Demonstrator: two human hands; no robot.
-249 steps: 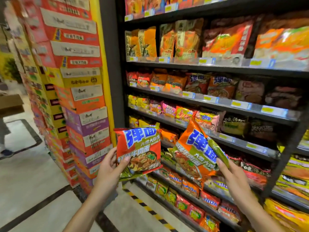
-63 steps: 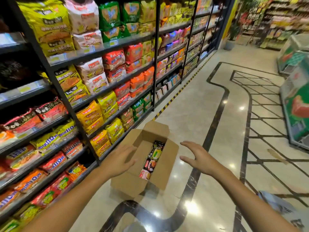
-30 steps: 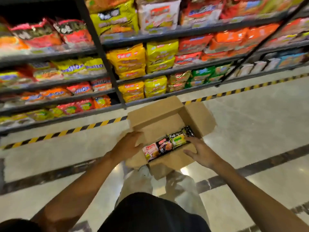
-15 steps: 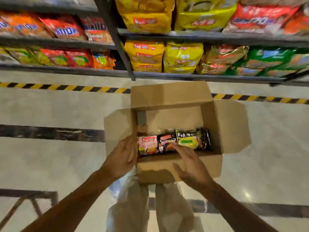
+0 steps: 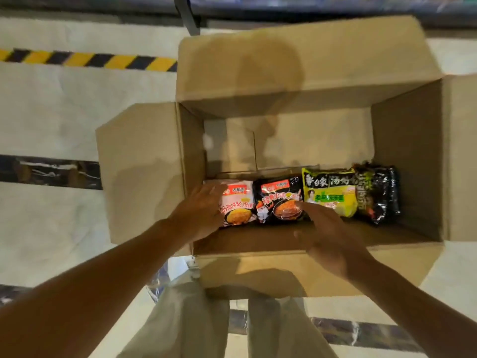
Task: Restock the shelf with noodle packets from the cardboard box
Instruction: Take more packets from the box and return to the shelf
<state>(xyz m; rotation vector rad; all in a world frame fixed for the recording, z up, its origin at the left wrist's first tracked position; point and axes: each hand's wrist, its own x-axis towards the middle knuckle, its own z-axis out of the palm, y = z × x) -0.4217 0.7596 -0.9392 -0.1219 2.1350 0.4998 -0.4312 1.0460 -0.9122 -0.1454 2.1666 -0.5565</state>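
Two flat-fingered hands, left hand [image 5: 200,215] and right hand [image 5: 333,236], touch noodle packets [image 5: 278,202] in cardboard box [image 5: 144,171].

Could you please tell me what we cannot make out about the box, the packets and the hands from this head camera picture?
- Shelf: cut off by the top edge and blurred; its stock is unreadable.
- Left hand: its fingers reach the pink packet, but motion blur hides any grip.
- Right hand: it covers the near wall of the cardboard box.
- Black packet: print too dark and blurred.

Both hands [image 5: 200,211] [image 5: 329,235] extended, fingers straight
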